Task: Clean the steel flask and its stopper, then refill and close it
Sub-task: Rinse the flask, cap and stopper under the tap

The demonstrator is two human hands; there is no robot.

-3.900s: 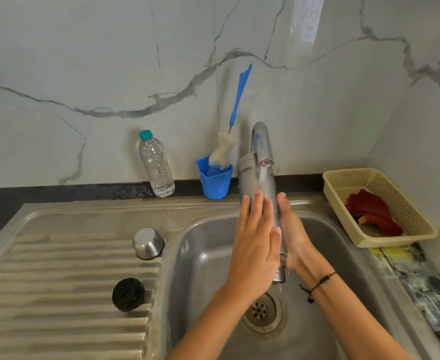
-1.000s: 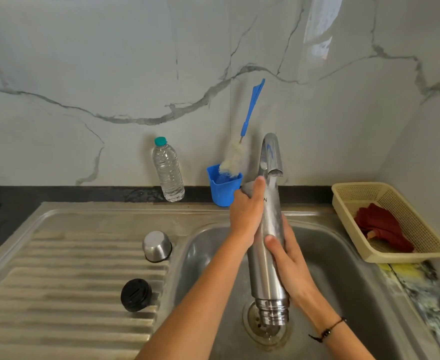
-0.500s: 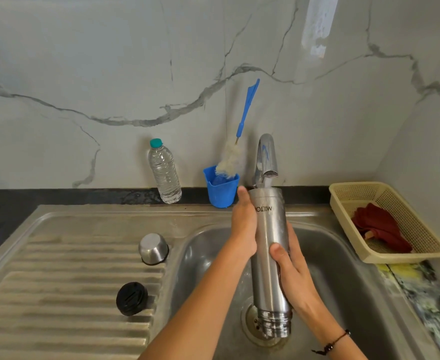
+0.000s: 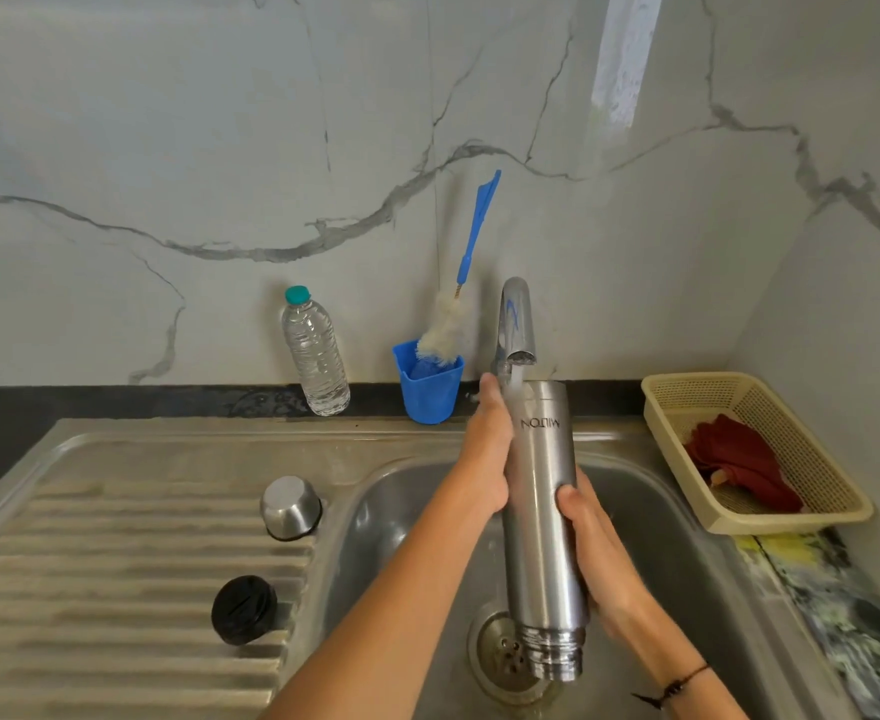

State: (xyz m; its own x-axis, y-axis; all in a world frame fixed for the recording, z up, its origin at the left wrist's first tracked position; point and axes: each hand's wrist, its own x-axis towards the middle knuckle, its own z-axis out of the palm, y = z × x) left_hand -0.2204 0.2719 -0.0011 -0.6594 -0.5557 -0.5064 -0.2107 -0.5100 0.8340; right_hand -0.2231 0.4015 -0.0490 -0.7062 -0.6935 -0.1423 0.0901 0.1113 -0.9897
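Overhead, the steel sink [image 4: 385, 491] fills the bench; above its drain the steel flask [image 4: 544, 517] hangs inverted under the running tap [image 4: 516, 324]. Left hand [image 4: 487, 459] lies flat-fingered against its upper side, right hand [image 4: 596, 553] wraps its middle. Steel cup [image 4: 290, 506] and black stopper [image 4: 244, 609] sit on the drainboard's right edge.

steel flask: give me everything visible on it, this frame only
The steel flask is a slim brushed-metal cylinder, held inverted over the sink: threaded open mouth down near the drain, base up under the tap, water striking it. MILTON lettering reads upside down. The left hand rests on its upper side; the right hand grips mid-body.
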